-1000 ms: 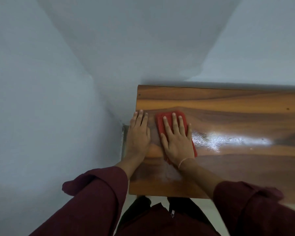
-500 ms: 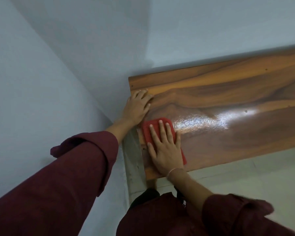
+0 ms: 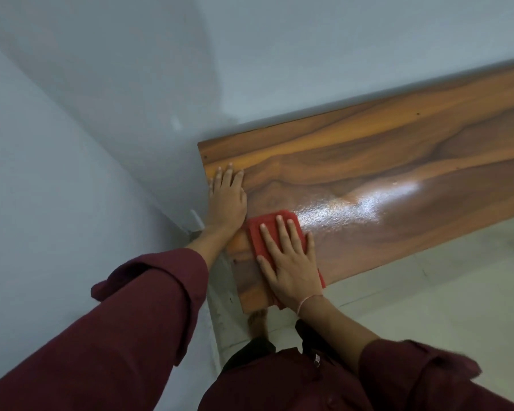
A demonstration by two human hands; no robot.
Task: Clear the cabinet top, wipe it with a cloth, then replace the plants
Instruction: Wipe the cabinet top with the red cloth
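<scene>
The wooden cabinet top (image 3: 383, 161) runs from the corner of the room toward the right, glossy with a bright sheen in its middle. A folded red cloth (image 3: 263, 232) lies near its left front corner. My right hand (image 3: 288, 259) presses flat on the cloth with straight, spread fingers. My left hand (image 3: 227, 200) rests flat on the bare wood at the left edge, fingers straight, just beyond the cloth. No plants are in view.
Pale blue-grey walls (image 3: 101, 114) meet in a corner right behind the cabinet's left end. Light tiled floor (image 3: 442, 307) lies in front of the cabinet. My bare foot (image 3: 257, 321) stands below the front left corner.
The cloth under my right hand has slid from the middle toward the front left corner. My left hand has shifted further back along the left edge. My head has tilted, so the cabinet looks slanted.
</scene>
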